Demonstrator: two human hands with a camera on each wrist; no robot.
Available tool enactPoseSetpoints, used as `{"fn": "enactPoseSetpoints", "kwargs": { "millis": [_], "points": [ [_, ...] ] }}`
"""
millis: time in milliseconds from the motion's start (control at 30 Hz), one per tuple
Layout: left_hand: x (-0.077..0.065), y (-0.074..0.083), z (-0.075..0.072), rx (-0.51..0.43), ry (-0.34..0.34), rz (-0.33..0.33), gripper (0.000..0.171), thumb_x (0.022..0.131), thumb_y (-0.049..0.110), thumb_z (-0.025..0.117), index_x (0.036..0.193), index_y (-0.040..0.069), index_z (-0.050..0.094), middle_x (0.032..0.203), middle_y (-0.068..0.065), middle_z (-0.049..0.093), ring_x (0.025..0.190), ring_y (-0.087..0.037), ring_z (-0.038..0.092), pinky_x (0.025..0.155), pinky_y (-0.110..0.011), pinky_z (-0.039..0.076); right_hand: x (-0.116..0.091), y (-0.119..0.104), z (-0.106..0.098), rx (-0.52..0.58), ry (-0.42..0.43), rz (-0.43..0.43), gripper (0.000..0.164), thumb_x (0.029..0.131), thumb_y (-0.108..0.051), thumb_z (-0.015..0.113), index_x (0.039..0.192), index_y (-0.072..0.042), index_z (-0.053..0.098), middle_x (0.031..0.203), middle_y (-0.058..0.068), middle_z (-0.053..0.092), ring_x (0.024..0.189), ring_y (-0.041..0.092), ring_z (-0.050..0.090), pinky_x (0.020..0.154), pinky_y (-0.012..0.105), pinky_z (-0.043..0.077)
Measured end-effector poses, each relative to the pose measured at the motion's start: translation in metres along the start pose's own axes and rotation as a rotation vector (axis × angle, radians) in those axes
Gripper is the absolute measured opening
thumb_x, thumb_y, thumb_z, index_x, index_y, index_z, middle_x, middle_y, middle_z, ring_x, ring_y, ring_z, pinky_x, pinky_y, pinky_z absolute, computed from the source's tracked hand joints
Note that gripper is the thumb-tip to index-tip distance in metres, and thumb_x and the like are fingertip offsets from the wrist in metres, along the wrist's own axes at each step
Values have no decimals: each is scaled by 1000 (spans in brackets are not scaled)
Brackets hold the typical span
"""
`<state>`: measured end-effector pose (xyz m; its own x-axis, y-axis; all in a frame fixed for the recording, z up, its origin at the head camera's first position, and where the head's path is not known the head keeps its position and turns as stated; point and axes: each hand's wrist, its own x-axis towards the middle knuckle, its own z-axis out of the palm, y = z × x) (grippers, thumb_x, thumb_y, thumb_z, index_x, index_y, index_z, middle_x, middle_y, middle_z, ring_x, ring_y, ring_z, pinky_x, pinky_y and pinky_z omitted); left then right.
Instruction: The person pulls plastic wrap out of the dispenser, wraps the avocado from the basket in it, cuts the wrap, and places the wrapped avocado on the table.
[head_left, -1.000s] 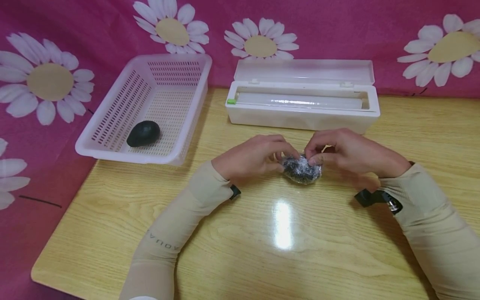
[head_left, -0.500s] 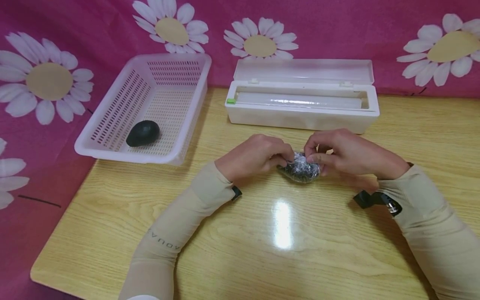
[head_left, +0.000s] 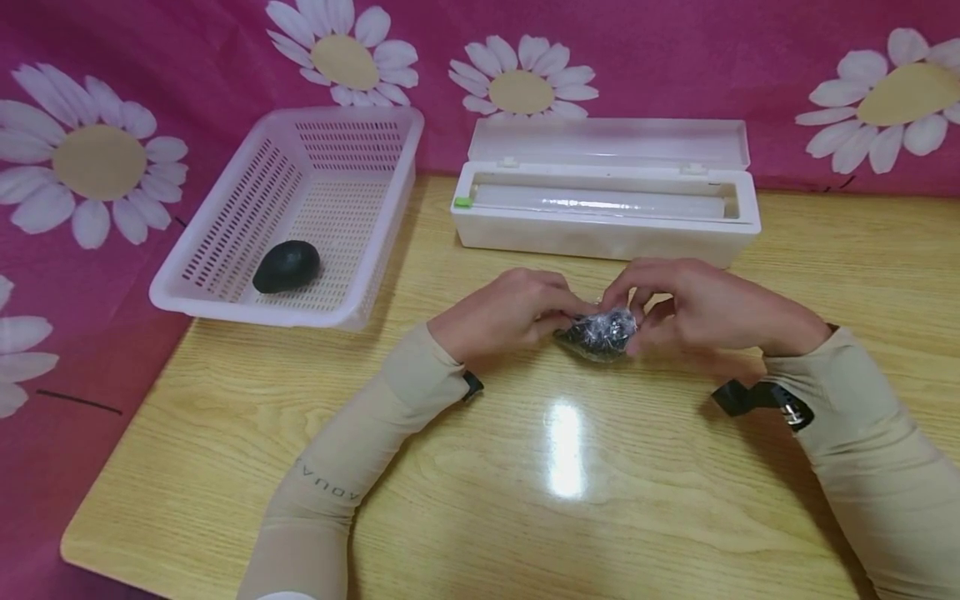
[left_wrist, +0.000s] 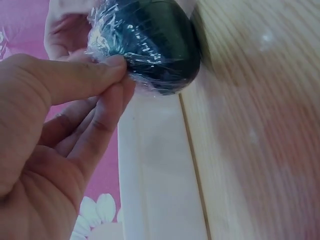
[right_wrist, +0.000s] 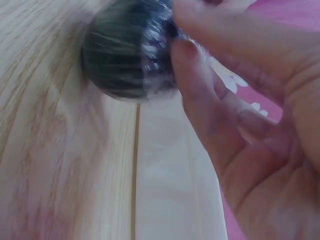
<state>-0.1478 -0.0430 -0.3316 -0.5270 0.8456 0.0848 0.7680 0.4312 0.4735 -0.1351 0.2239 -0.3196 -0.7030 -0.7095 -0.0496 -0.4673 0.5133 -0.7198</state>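
An avocado (head_left: 600,337), dark green and wrapped in crinkled cling film, lies on the table between the two hands. My left hand (head_left: 510,308) pinches the film at its left end between thumb and forefinger; the left wrist view shows this film (left_wrist: 112,37) bunched and creased at the fingertips. At the other end, my right hand (head_left: 697,308) has its thumb and fingers bent around the wrapped avocado (right_wrist: 122,52), touching the film. The right wrist view is blurred there. A second avocado (head_left: 287,267), bare, lies in the white plastic basket (head_left: 378,275) at the left.
Behind the hands stands a white cling film dispenser (head_left: 600,237), its lid (head_left: 607,143) raised and a film roll (head_left: 660,204) inside. A green slider (head_left: 462,202) sits at its left end. The wooden table (head_left: 480,517) meets a pink flowered cloth (head_left: 652,50) at the back.
The right hand has shifted from pinching film on top of the avocado to the avocado's right end, its fingers spreading wider. The left fingers have closed on the film. The wrapped avocado has tilted slightly.
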Motion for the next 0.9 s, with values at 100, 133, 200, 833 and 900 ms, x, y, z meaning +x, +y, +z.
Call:
{"fn": "enactPoseSetpoints", "kwargs": {
  "millis": [100,133,200,833,900],
  "points": [
    [0,0,1,-16,1,-16,32,100,11,68,131,15,73,114,-3,74,97,-10,67,87,-20,54,1,3,2,-63,37,-47,37,82,-9,86,112,-26,74,111,-9,69,91,4,64,81,22,61],
    [0,-1,1,-27,3,-23,31,100,12,67,130,14,73,116,-4,72,96,-10,66,86,-20,54,1,3,2,-75,50,-57,36,82,-8,86,111,-27,75,109,-9,69,89,3,63,80,22,61],
    [1,-1,2,-46,14,-41,27,101,16,66,126,13,75,123,-7,68,94,-10,66,86,-21,54,2,4,3,-91,67,-74,35,82,-6,86,108,-28,77,107,-11,69,87,3,63,78,22,61],
    [9,7,14,-115,182,-145,18,99,24,71,109,14,80,104,0,79,90,-7,70,79,-21,53,6,2,6,15,105,-79,23,87,-5,80,90,-28,79,91,-12,76,85,2,67,76,19,54],
    [9,8,14,-138,168,-142,17,100,22,70,110,12,80,103,-1,78,89,-8,69,79,-21,53,5,2,7,7,106,-74,22,87,-6,81,89,-27,79,89,-12,76,83,2,66,74,19,54]
  ]
}}
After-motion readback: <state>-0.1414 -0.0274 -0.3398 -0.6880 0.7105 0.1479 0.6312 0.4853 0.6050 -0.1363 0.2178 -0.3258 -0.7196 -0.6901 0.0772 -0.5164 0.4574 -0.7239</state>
